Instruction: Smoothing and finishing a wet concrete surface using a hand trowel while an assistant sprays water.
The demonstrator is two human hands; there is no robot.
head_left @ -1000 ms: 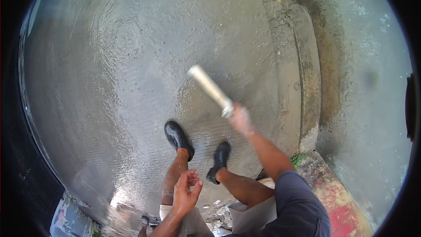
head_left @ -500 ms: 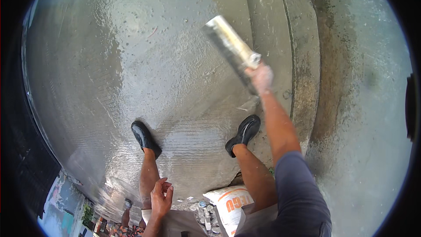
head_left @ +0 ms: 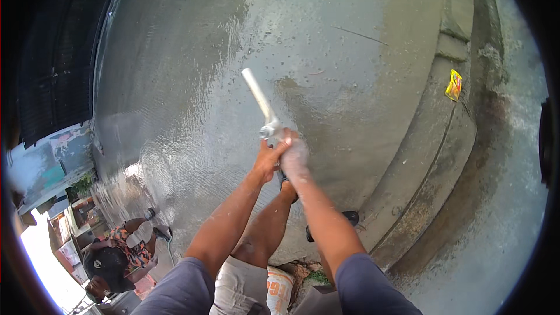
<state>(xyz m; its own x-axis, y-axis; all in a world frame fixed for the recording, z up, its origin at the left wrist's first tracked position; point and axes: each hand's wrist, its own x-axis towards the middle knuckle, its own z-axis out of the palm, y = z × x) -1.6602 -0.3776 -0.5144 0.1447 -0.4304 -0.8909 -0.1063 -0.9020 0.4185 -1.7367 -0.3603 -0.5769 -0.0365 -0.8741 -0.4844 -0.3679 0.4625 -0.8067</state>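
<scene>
My left hand and my right hand come together around the lower end of a long pale trowel, which has a metal fitting and points up and away over wet grey concrete. Both hands are closed on it; the right is smeared pale with what looks like cement, and the exact grip is partly hidden. My feet in black shoes stand on the wet surface below, partly behind my arms.
Concrete ledges curve along the right, with a yellow packet on one. A dark shutter stands at upper left. A person in patterned shorts is at lower left near a hose. A printed sack lies below me.
My left hand has risen from near my legs to join the right on the trowel. The trowel has moved left and down since half a second ago. The view has shifted, showing more left.
</scene>
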